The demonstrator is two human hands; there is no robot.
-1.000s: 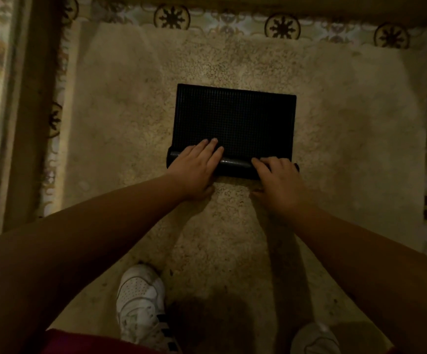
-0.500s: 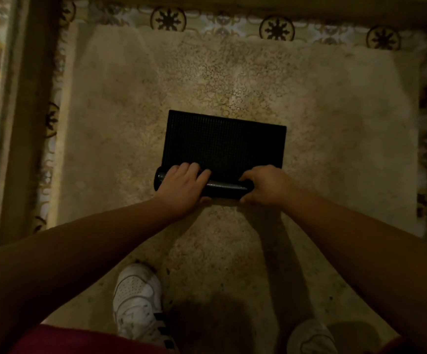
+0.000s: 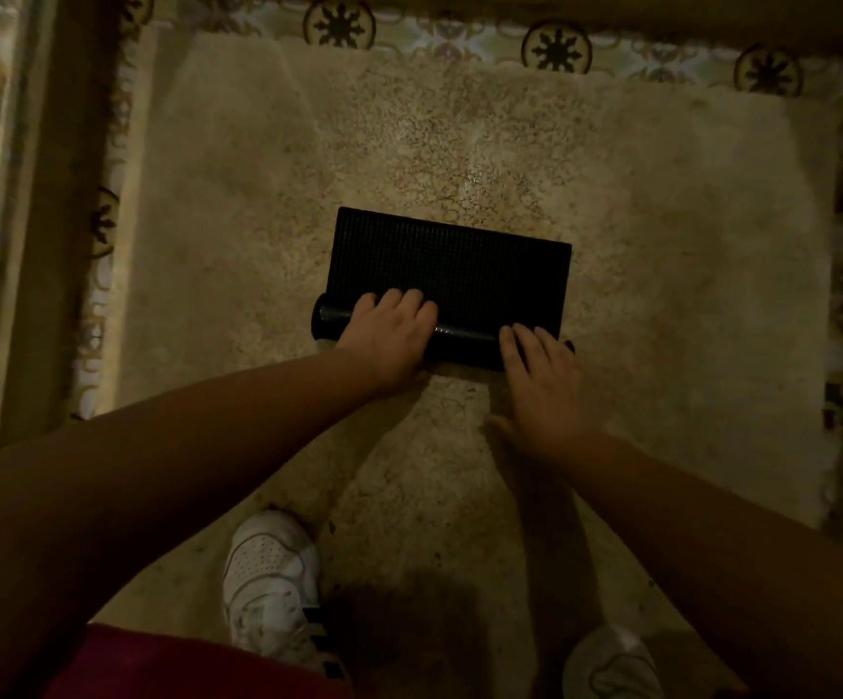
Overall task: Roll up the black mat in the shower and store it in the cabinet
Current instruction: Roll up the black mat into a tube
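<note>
The black mat point(image 3: 452, 267) lies on the speckled shower floor point(image 3: 661, 244), its near part wound into a tube and its far part flat. My left hand point(image 3: 389, 340) rests over the left half of the roll, fingers curled over its top. My right hand point(image 3: 543, 380) lies flat with spread fingers, only the fingertips touching the right end of the roll. The roll's left end point(image 3: 321, 320) sticks out past my left hand.
Patterned tiles point(image 3: 555, 47) border the floor at the far side and left. A raised dark kerb point(image 3: 56, 194) runs along the left. My white shoes point(image 3: 270, 582) stand on the floor below the hands.
The roll has grown thicker and the flat part shorter. My right hand has opened from a curled grip to flat fingers on the roll's right end.
</note>
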